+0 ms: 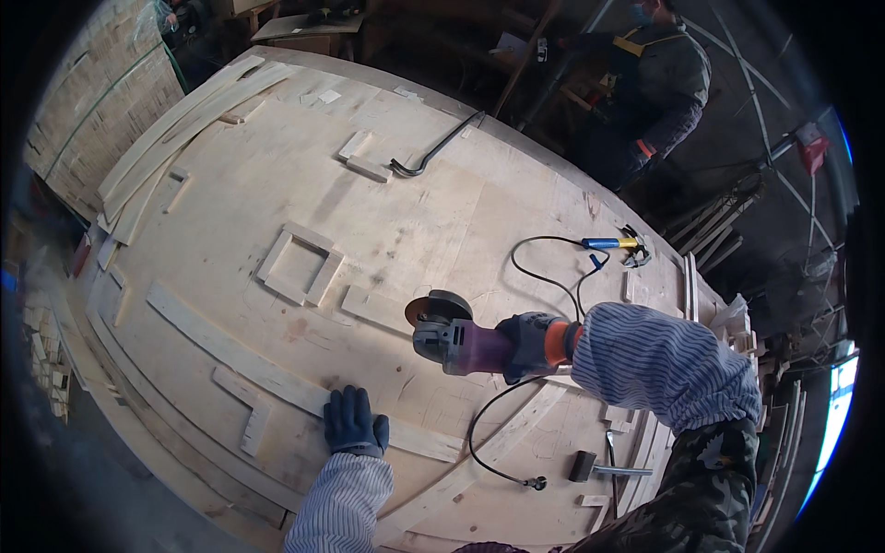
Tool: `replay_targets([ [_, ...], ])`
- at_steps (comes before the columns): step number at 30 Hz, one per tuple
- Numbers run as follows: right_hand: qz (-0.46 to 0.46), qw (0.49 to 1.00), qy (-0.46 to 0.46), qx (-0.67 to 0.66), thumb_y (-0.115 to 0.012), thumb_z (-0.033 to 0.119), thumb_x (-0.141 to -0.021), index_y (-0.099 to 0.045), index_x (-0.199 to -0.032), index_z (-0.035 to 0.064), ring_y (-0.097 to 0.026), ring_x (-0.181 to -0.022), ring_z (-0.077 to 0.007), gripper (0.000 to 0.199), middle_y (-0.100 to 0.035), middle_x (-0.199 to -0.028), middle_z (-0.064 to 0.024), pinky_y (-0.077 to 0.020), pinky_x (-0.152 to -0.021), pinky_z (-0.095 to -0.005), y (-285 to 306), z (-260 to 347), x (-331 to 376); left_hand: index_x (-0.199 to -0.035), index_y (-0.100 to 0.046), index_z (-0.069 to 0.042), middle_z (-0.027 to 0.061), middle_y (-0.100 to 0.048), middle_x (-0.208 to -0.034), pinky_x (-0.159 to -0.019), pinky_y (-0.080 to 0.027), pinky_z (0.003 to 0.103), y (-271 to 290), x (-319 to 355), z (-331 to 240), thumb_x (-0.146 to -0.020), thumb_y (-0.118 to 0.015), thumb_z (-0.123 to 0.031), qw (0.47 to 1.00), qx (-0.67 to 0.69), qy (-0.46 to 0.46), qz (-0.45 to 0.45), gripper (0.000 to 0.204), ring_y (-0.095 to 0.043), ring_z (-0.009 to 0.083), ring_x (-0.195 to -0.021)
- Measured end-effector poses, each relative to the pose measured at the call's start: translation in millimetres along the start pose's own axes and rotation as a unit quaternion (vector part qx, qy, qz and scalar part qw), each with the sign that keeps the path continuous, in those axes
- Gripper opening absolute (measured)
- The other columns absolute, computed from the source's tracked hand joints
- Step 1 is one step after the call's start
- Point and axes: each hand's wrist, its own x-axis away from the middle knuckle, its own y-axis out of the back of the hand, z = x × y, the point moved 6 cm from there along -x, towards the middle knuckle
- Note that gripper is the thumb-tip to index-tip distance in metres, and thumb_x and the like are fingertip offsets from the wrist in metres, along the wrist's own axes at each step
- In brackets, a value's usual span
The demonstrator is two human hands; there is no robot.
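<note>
My left hand (pixel 355 422), in a dark blue glove, lies open and flat on a long wooden strip (pixel 267 361) on the large plywood table (pixel 433 217). My right hand (pixel 539 339), gloved with an orange cuff, is wrapped round a purple-and-grey angle grinder (pixel 470 347) and holds it over the table. The grinder's disc (pixel 439 306) points away from me, above the end of a short wooden piece (pixel 373 309). Striped sleeve covers reach over both wrists. The fingers of my right hand show only in part.
Left of centre lies a square wooden frame (pixel 321 267). A black pry bar (pixel 438 145) rests farther back. A hammer (pixel 585 467), a black cord with plug (pixel 475 438) and a blue-and-yellow tool (pixel 608 243) lie to the right. Beyond the far edge stands another person (pixel 636 92).
</note>
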Motion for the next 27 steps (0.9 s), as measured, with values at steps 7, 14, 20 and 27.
replay_targets([
  [7,-0.037,0.801,0.081,-0.593,-0.08,0.019,-0.056,-0.052,-0.111,0.001,-0.061,-0.084,-0.0207,0.065,-0.063,-0.095,-0.0113,-0.0501,-0.075,-0.0335,-99.4,-4.2,195.1,-0.127,-0.038,-0.007,0.0136,-0.037,-0.133,-0.102,-0.024,0.051,-5.3,4.8,1.6,-0.075,-0.058,-0.033,0.997,0.005,-0.023,-0.075,0.062,-0.031,0.0347,-0.125],
  [14,-0.305,0.42,0.276,-0.809,-0.072,0.015,-0.051,-0.041,-0.114,-0.0052,-0.056,-0.085,-0.0338,0.073,-0.055,-0.09,-0.0177,-0.0486,-0.079,-0.044,-188.3,-14.1,338.9,-0.129,-0.035,-0.004,0.0183,-0.033,-0.134,-0.104,-0.02,0.05,3.4,-9.7,2.7,-0.079,-0.056,-0.042,0.997,0.002,0.022,0.08,0.066,-0.025,0.0382,-0.126],
  [20,-0.436,0.232,0.36,-0.792,-0.072,0.019,-0.062,-0.035,-0.122,0.001,-0.049,-0.096,-0.0242,0.072,-0.047,-0.096,-0.0079,-0.0428,-0.089,-0.0403,-265.2,-36.6,427.1,-0.13,-0.037,-0.004,0.0174,-0.037,-0.133,-0.104,-0.028,0.037,25.7,28.5,-123.3,-0.08,-0.052,-0.053,0.955,0.228,0.007,0.19,0.072,-0.035,0.0303,-0.124],
  [27,-0.447,0.105,0.455,-0.763,-0.077,0.006,-0.055,-0.041,-0.116,0.0075,-0.048,-0.096,-0.0135,0.07,-0.047,-0.096,0.0022,-0.0421,-0.085,-0.0334,-328.8,-56.9,505.3,-0.137,-0.026,-0.006,0.0161,-0.027,-0.139,-0.1,-0.034,0.036,-17.7,152.6,-179.9,-0.074,-0.059,-0.053,0.934,0.05,-0.058,0.349,0.085,-0.035,0.0291,-0.124],
])
